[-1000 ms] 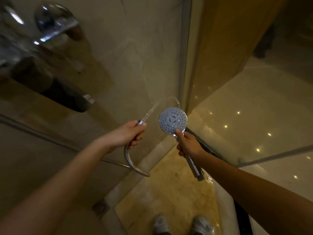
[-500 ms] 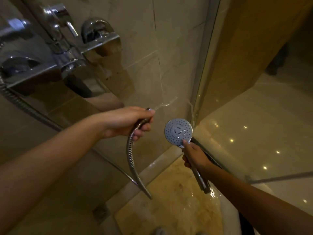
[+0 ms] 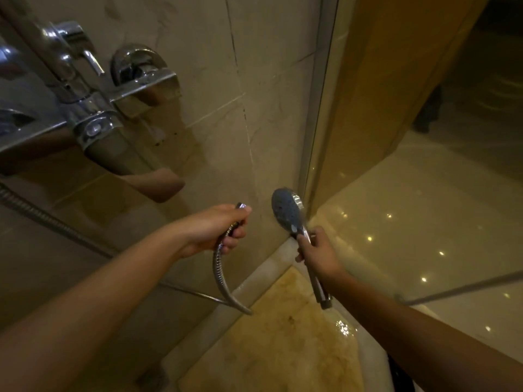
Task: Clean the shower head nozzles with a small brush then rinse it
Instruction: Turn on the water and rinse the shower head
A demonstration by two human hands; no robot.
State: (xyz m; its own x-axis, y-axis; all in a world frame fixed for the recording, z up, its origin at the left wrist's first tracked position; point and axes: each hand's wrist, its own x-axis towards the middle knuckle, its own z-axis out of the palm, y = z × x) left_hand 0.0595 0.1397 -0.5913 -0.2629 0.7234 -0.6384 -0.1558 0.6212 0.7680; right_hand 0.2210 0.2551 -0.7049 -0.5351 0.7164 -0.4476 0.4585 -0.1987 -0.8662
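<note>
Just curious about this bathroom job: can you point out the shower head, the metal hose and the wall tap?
shower head [image 3: 284, 212]: head view, on its nozzle face.
metal hose [image 3: 219, 271]: head view, on the bend below the left hand.
wall tap [image 3: 93, 127]: head view, on its chrome body.

No text, label, brand, number or sign is showing legibly anywhere in this view. The shower head [image 3: 286, 212], the metal hose [image 3: 222, 274] and the chrome mixer fitting [image 3: 93, 114] on the wall are all appearing unmarked, with nothing readable on them.
</note>
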